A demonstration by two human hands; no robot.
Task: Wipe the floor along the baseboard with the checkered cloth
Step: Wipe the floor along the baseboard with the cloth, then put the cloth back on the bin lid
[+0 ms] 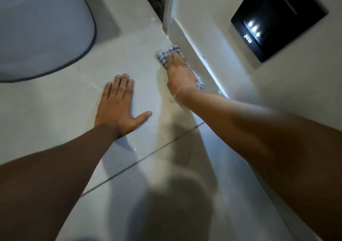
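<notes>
Pale glossy tile floor (pixel 55 100) fills the head view, and the right hand (pixel 180 72) is down flat on the checkered cloth (pixel 167 55), right of centre in the frame. The cloth lies pressed on the floor tight against the baseboard (pixel 194 42), touching its lower edge; blue-and-white checks show ahead of the fingertips and again by the wrist. Fingers lie close together, palm pressing the fabric down; whether any fold is pinched underneath, I cannot tell. The forearm stretches in from the lower right, nearly parallel to the wall. Over to the centre, the left hand (pixel 120 104) is planted palm-down on bare tile, fingers together, thumb splayed wide, holding nothing. Open floor lies between the hands. A rounded grey fixture (pixel 40 28) crowds the upper left. A black panel (pixel 277 17) sits on the wall, upper right.
</notes>
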